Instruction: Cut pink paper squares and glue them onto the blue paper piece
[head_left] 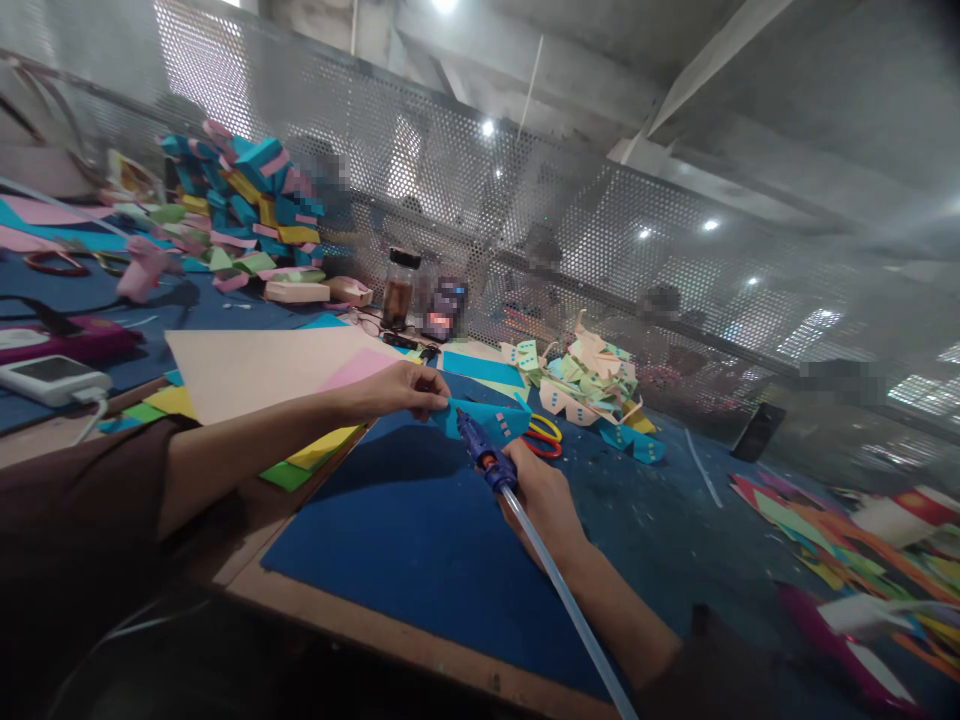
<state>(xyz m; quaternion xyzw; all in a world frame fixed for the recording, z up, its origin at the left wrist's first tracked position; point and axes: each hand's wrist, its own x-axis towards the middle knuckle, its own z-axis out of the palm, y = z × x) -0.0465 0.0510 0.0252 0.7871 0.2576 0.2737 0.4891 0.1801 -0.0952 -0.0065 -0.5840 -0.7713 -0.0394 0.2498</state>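
Two bare hands work above a brown-edged wooden table (375, 622). The left hand (416, 390) pinches, between thumb and fingers, one end of a bright-blue paper piece with small pale squares (491, 415), held over a flat dark-blue sheet (360, 530). The right hand (544, 495) is wrapped around a blue plastic glue gun (487, 460), a long translucent glue stick (559, 580) trailing from its rear. Its nozzle points at the paper; from where I stand, I cannot tell whether the two touch or the trigger is squeezed. The step in hand appears to be gluing; the next move would call for a steady pinch, fingertips clear of the nozzle. Just beside the paper lie scissors with yellow and red handles (546, 437); beyond, a loose heap of pale green and cream paper cut-outs (596, 370). Far left, blue, pink and yellow paper boxes (262, 165) stand piled. Behind rises a grey perforated metal screen (465, 200).
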